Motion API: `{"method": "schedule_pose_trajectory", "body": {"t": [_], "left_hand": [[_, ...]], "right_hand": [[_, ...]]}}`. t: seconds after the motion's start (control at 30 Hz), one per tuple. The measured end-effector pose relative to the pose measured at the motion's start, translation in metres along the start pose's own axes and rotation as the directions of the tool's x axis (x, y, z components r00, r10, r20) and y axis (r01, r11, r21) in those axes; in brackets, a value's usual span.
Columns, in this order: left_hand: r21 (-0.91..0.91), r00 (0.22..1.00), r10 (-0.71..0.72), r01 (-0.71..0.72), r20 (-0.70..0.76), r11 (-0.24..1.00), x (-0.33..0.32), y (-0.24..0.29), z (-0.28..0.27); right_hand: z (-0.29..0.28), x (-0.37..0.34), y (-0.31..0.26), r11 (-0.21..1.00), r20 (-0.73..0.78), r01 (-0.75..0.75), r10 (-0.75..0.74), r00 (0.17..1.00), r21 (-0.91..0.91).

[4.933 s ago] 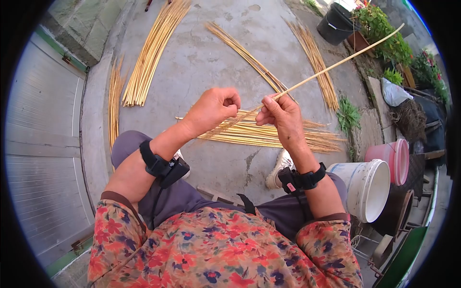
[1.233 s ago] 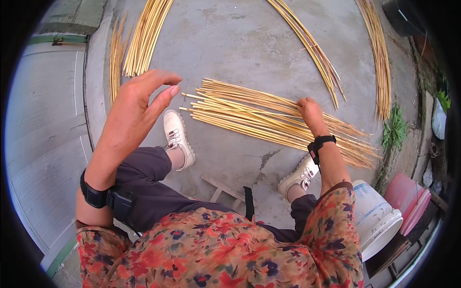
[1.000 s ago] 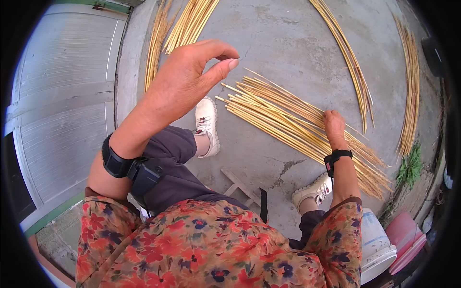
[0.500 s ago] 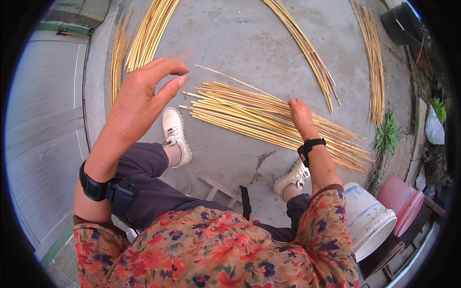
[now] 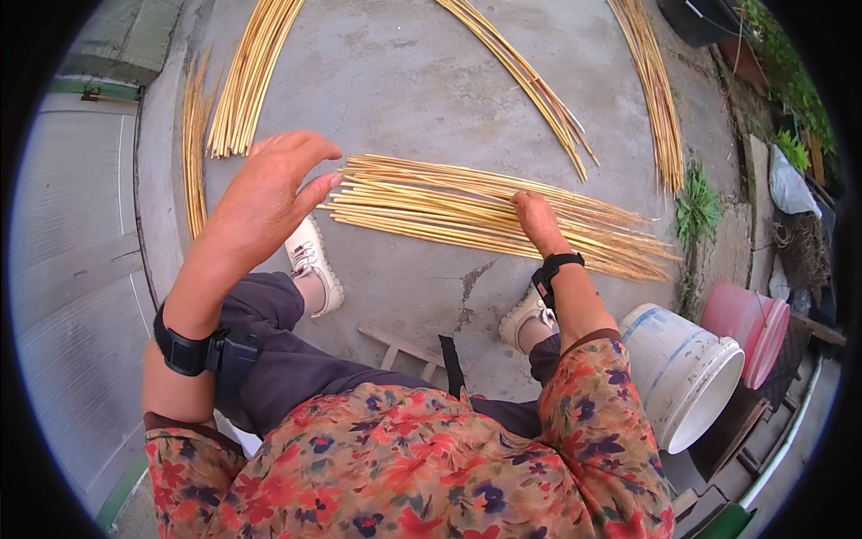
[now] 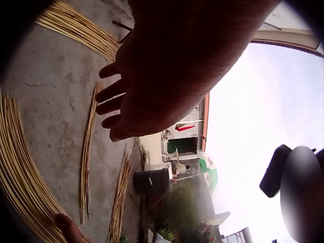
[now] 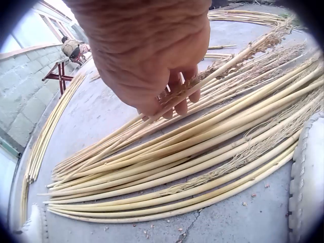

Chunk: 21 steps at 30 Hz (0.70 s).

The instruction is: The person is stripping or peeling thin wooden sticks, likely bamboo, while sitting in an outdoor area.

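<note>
A pile of dried stalks [image 5: 404, 216] with feathery seed heads lies crosswise on the concrete in front of the feet. My right hand [image 5: 537, 220] is low over the pile's far side, towards the seed-head end. In the right wrist view its thumb and fingers pinch one stalk [image 7: 223, 69] just below the seed head; that stalk runs along the top of the others. My left hand [image 5: 265, 193] is raised, left of the pile's cut ends, thumb and forefinger apart with nothing between them. The left wrist view shows its fingers [image 6: 114, 104] spread and relaxed.
Further bundles lie around: a thick one [image 5: 256, 76] and a thin one [image 5: 196, 144] at left, a few stalks [image 5: 525, 81] behind, another bundle [image 5: 651, 90] at right. A white bucket [image 5: 664, 359] and a pink bucket [image 5: 736, 328] stand at right. A white shoe [image 5: 310, 260] is near the pile.
Earlier both hands were raised with a stalk between them. The right hand then went down to the pile, the left staying up. A stalk slanting out beyond the pile now lies in line with it.
</note>
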<state>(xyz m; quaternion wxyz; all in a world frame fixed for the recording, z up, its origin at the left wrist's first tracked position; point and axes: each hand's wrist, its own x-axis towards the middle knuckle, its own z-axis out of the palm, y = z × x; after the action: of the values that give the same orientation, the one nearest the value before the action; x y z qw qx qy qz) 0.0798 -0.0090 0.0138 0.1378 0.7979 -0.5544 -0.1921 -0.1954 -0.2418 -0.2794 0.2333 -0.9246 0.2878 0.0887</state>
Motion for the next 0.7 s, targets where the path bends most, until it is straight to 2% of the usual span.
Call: {"method": "schedule_pose_trajectory", "body": {"t": [0.1, 0.2, 0.27, 0.3, 0.33, 0.4, 0.57, 0.7], "left_hand": [[0.014, 0.999, 0.02, -0.02, 0.026, 1.0, 0.003, 0.001, 0.0], [0.004, 0.997, 0.041, -0.041, 0.06, 0.999, 0.008, 0.005, 0.001], [0.028, 0.999, 0.005, -0.006, 0.032, 1.0, 0.008, 0.007, 0.004], [0.025, 0.997, -0.022, 0.02, 0.07, 0.999, 0.009, 0.008, 0.001], [0.01, 0.997, 0.015, -0.015, 0.072, 1.0, 0.011, 0.01, 0.001], [0.029, 0.992, -0.063, 0.06, 0.111, 0.998, 0.012, 0.015, 0.002], [0.05, 0.99, -0.062, 0.056, 0.124, 0.997, 0.014, 0.017, 0.007], [0.054, 0.985, -0.065, 0.057, 0.159, 0.997, 0.016, 0.019, 0.007]], "right_hand": [[0.012, -0.001, 0.007, 0.999, -0.028, -0.013, 0.014, 1.0, 0.05], [0.016, 0.005, 0.008, 0.999, -0.05, -0.037, 0.038, 0.998, 0.011], [0.023, 0.013, 0.006, 0.994, -0.143, -0.065, 0.051, 0.988, -0.094], [0.022, 0.017, -0.001, 0.987, -0.145, -0.066, 0.045, 0.988, -0.143], [0.02, 0.021, -0.009, 0.979, -0.146, -0.068, 0.04, 0.989, -0.193], [0.017, 0.025, -0.023, 0.971, -0.152, -0.102, 0.07, 0.986, -0.215], [0.02, 0.044, -0.026, 0.983, -0.231, -0.057, 0.016, 0.973, -0.173], [0.024, 0.049, -0.021, 0.98, -0.202, -0.149, 0.121, 0.972, -0.13]]}}
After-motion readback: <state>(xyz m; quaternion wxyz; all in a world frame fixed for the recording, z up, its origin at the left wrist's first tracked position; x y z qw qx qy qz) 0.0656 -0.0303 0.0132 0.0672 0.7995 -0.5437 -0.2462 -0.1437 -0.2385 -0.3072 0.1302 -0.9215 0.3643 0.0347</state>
